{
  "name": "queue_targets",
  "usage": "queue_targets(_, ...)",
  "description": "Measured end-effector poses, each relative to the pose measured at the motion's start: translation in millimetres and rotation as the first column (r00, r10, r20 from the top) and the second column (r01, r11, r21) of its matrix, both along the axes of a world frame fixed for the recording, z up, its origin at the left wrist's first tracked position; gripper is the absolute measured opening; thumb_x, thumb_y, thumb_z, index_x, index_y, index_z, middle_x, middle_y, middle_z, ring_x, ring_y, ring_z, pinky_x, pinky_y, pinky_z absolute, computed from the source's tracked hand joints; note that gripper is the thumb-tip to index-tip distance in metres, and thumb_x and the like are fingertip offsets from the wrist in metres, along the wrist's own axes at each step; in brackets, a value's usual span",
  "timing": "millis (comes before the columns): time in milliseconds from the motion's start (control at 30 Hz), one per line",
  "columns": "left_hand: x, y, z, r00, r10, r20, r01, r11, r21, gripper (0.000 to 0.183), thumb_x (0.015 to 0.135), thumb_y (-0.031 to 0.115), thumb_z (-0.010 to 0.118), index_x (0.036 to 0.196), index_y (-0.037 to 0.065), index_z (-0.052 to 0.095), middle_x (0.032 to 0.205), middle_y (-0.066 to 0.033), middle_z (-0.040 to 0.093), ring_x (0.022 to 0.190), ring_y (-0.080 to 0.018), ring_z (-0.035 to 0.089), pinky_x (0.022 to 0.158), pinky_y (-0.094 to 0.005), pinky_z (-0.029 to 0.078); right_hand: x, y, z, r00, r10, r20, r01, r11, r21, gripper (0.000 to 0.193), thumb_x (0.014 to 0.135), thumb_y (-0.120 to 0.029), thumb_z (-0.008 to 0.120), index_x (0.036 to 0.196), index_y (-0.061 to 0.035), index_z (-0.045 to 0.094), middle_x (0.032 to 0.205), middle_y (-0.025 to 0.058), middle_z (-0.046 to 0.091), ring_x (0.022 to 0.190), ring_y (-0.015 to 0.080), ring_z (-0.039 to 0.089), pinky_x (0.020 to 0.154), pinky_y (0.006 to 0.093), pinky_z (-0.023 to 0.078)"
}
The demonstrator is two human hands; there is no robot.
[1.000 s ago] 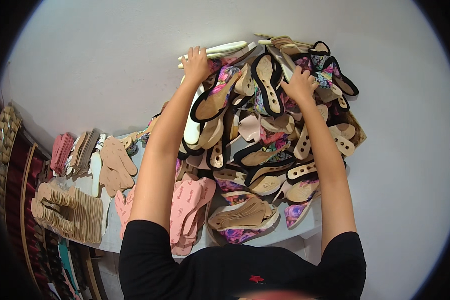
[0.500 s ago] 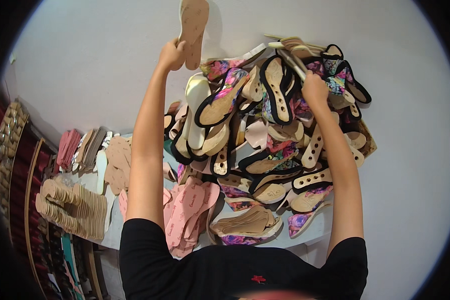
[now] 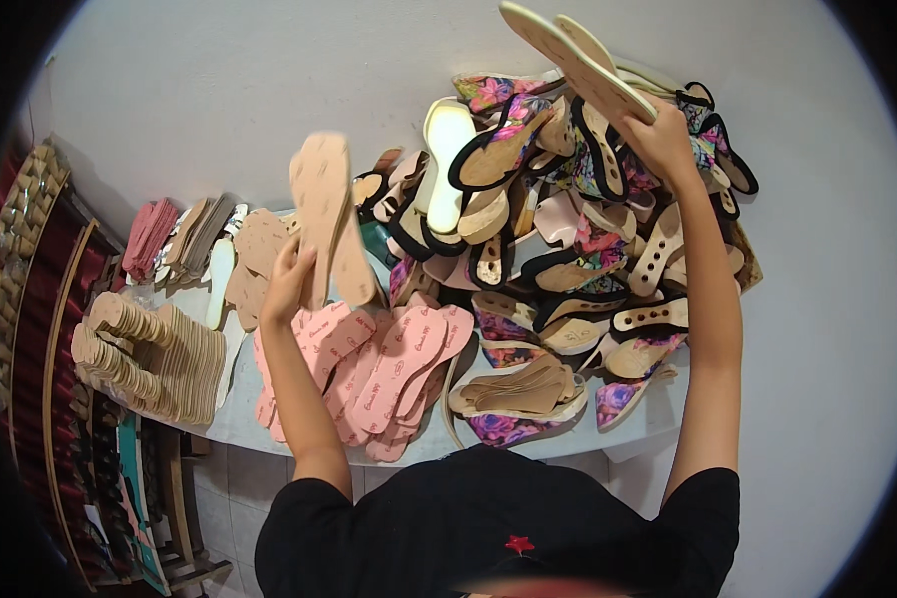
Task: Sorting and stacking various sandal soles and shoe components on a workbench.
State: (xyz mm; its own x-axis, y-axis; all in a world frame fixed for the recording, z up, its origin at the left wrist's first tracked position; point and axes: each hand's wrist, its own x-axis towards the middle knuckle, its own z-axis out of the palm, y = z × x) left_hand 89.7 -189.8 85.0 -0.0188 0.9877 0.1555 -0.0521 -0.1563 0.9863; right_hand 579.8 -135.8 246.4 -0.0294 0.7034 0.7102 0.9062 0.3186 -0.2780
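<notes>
Tan printed insoles (image 3: pixel 319 194) stand upright in my left hand (image 3: pixel 287 282), closed round their lower left side, above pink printed insoles (image 3: pixel 399 359). At least two pieces show there, overlapping. Up at the far right, my right hand (image 3: pixel 663 140) grips a pair of beige insoles (image 3: pixel 580 65) with pale edges, tilted up to the left. Beneath that hand lies a heap of wedge sandals (image 3: pixel 513 154) with floral sides and black-edged straps. A pale, shiny insole (image 3: pixel 450 149) leans on the heap's left part.
Rows of tan sole pieces (image 3: pixel 184 369) stand at the table's left end, with more tan insoles (image 3: pixel 259 249) and bundles of maroon pieces (image 3: pixel 149 239) behind. Nested tan pieces (image 3: pixel 518 389) lie near the table's front edge. A wooden rack (image 3: pixel 174 498) stands below left.
My left hand has come down and nearer with tan insoles. My right hand has risen slightly and now holds a pair of beige insoles lifted above the heap.
</notes>
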Motion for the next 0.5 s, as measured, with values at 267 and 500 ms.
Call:
queue_targets(267,-163.8,35.6,-113.9,0.951,0.22,-0.216,-0.26,0.95,-0.176,0.039,0.088,0.015,0.049,0.12,-0.004,0.04,0.103,-0.0121,0.058,0.089,-0.0173,0.058,0.077,-0.027,0.046,-111.6,-50.3,-27.1,0.631,0.207,-0.748,-0.548,0.801,-0.241,0.045,0.076,-0.033,0.066,0.101,0.0039,0.056,0.086,0.0072,0.059,0.074,0.0122,0.056,0.067,0.0252,0.045)
queue_targets(500,-241.5,90.0,-118.6,0.725,0.54,-0.429,-0.639,0.759,-0.126,0.045,0.087,0.031,0.05,0.116,-0.003,0.049,0.107,-0.0145,0.056,0.098,-0.0216,0.053,0.088,-0.0337,0.039,-207.0,-35.1,-121.3,0.476,0.181,-0.861,-0.729,0.629,-0.271,0.036,0.078,-0.023,0.059,0.101,0.0037,0.058,0.086,0.0064,0.061,0.072,0.0104,0.057,0.064,0.0249,0.046)
